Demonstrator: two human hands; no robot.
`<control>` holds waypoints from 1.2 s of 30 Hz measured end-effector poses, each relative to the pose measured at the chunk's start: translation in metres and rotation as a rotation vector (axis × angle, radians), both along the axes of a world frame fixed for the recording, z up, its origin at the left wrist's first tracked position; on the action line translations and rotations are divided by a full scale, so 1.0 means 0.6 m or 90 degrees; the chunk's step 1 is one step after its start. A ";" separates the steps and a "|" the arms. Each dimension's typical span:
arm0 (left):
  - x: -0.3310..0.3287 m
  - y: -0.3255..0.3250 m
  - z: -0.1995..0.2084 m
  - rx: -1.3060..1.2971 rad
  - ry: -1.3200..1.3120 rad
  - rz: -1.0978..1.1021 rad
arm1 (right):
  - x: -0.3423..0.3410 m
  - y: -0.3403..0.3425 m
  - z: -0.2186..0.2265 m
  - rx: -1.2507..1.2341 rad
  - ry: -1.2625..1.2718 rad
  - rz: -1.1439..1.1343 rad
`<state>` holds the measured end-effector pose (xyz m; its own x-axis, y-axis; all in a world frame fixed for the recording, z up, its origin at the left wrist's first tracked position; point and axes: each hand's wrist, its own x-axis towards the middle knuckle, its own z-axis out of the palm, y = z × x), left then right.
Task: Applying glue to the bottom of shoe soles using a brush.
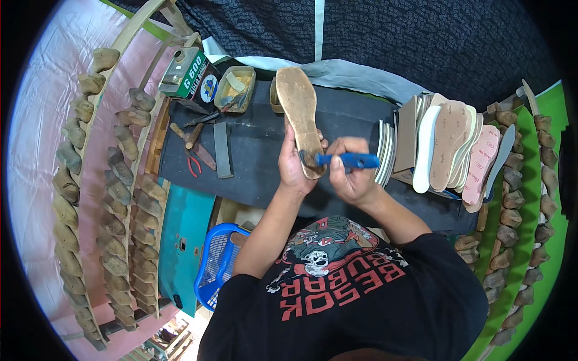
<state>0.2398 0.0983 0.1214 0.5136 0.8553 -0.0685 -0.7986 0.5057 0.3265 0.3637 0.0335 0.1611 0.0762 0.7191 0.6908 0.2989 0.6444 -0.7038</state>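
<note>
Two hands are sharing this job: my left hand (293,170) is closing around the lower end of the tan insole (301,117), fingers curled behind it and thumb in front, holding it upright above the middle of the black worktop (253,162). My right hand (352,180) is wrapping fully around the blue-handled brush (346,160), its bristle end touching the insole's heel.

I am judging that the coat goes on best if I am keeping the insole steady and tilted toward me, drawing the brush in long strokes from the heel toward the toe, and reaching right to the edges without letting any run over onto my fingers. Loading the bristles lightly should keep the layer thin and even.

At the worktop's far left corner a rectangular metal can (189,75) is standing, green and white on its sides with a round blue mark on the face turned toward me. Just beside it, along the far edge, an open tin (235,89) is sitting with yellowish contents. Pliers with red handles (194,163) are lying near the left edge. Off the right edge, a stack of white, tan and pink insoles (451,147) is leaning upright, the pink ones carrying small red printed marks.
</note>
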 end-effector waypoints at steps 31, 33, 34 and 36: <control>0.032 0.001 0.025 0.022 -0.022 0.045 | 0.031 -0.063 0.016 -0.040 0.009 0.036; 0.028 0.001 0.020 0.027 -0.003 0.035 | 0.031 -0.052 0.017 -0.030 0.037 0.008; 0.028 -0.001 0.019 0.027 -0.004 0.033 | 0.033 -0.041 0.018 -0.018 0.066 -0.021; 0.033 -0.011 0.017 0.028 0.029 0.021 | 0.032 -0.018 0.034 0.002 0.067 -0.054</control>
<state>0.2599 0.0917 0.1318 0.4816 0.8748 -0.0529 -0.7984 0.4629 0.3851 0.3830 0.0227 0.1817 0.2078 0.7047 0.6784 0.2771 0.6227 -0.7317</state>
